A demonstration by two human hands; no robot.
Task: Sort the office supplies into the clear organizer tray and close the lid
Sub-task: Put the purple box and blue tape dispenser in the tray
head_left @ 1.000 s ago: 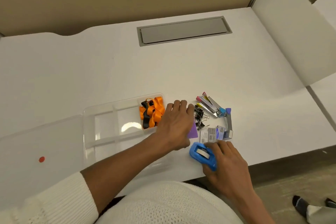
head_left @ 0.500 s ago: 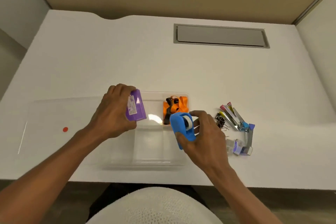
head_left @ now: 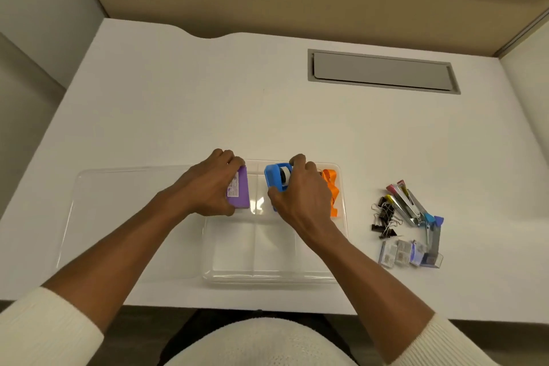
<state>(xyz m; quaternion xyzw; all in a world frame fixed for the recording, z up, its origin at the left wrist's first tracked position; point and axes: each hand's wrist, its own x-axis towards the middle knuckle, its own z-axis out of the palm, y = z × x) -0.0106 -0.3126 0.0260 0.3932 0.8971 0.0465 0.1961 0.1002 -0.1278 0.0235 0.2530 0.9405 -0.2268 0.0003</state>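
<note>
With our left hand [head_left: 208,187] clamped on the purple rectangular pad [head_left: 239,189] and right hand [head_left: 300,194] on the blue plastic tape dispenser [head_left: 276,180], both seemingly over the clear plastic organizer tray [head_left: 267,276], either could snag a divider.

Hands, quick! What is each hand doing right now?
Left hand: closed on the purple pack, over the clear tray.
Right hand: closed on the blue tape dispenser, over the tray.
</note>
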